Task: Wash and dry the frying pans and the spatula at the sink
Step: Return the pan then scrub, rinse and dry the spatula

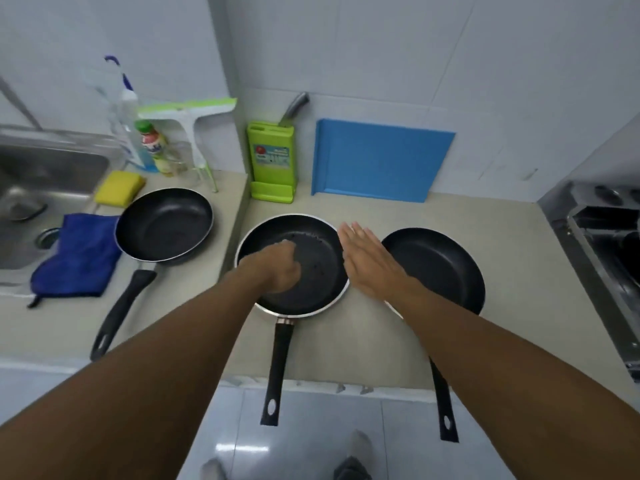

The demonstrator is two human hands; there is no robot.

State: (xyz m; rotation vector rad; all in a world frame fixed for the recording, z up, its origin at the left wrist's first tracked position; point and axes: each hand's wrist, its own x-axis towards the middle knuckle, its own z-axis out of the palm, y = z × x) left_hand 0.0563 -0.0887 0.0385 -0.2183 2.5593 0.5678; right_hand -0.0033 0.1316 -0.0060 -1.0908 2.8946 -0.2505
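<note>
Three black non-stick frying pans are laid out on the beige stone counter (363, 341): the left pan (164, 225) near the steel sink (52, 168), the silver-rimmed middle pan (311, 268), and the right pan (440, 268). No spatula is seen. The left hand (277, 268) is held over the middle pan with fingers curled together; whether anything is clamped cannot be told. The right hand (367, 261) is held flat, fingers extended and close together. Each pan is judged rigid, moderately heavy and slippery when wet, and is best taken by its long black handle (277, 372).
</note>
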